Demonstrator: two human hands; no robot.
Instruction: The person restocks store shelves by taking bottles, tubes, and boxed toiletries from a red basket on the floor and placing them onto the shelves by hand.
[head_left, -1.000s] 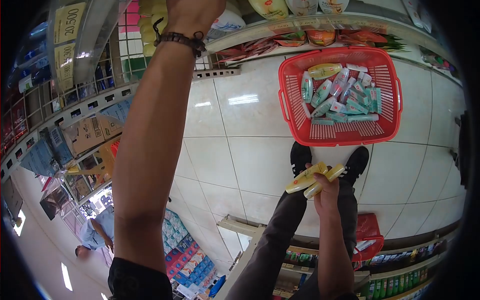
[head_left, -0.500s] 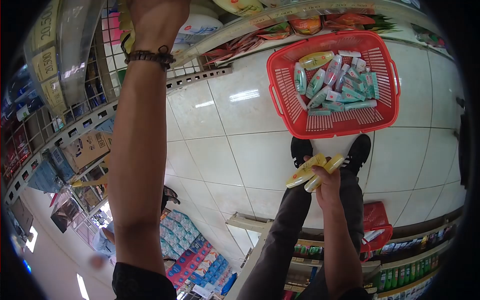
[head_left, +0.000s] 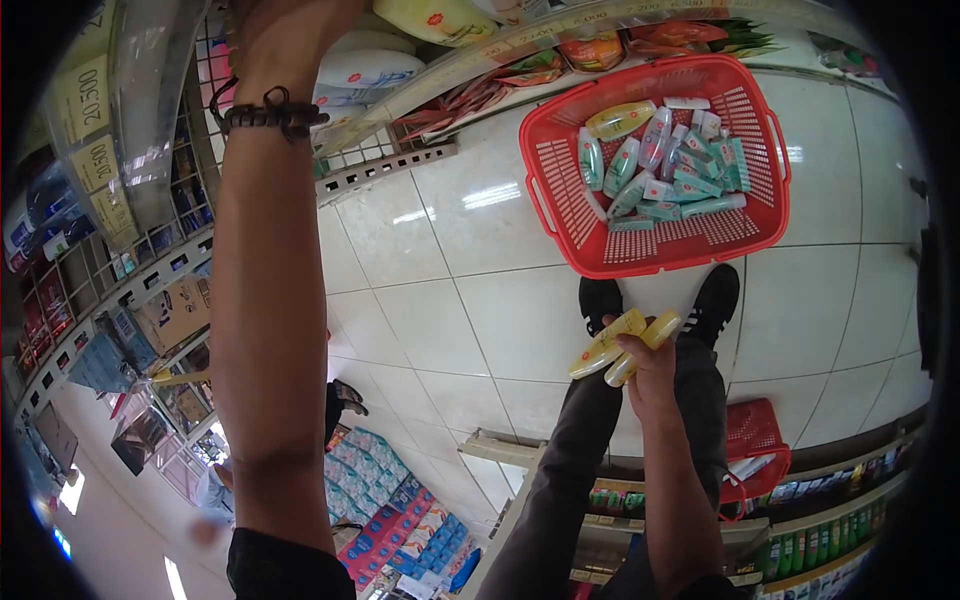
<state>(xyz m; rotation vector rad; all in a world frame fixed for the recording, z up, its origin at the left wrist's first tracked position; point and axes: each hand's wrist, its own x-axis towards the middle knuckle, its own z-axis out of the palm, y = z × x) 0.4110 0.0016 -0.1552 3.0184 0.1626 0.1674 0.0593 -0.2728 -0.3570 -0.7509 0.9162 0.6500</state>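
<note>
Two yellow bottles (head_left: 604, 348), side by side and slanting, in the person's right hand (head_left: 652, 368); fingers are wrapped round them, thumb laid across, so the grip is closed on both. They sit in front of the dark trousers (head_left: 548, 470), near the black shoes (head_left: 712, 300).

Left arm stretched up to the shelving, dark braided bracelet (head_left: 270, 118) at the wrist. Left hand (head_left: 295, 35) partly cut off at the top of view; whether it grips anything I cannot tell. Nearest it: white bottles (head_left: 372, 70) lying on the shelf, and a larger yellow bottle (head_left: 435, 20) by the price strip (head_left: 600, 30).

Large red basket (head_left: 640, 268) on the pale tiles (head_left: 510, 315), just beyond the shoes. Inside: one yellow bottle lying against the far side, a pinkish bottle (head_left: 654, 138), green-and-white bottles (head_left: 620, 165) and small cartons, jumbled.

Smaller red basket (head_left: 752, 425) beside the right leg, some white items within. Stacked blue and pink packs (head_left: 375, 530) on the other side.
</note>
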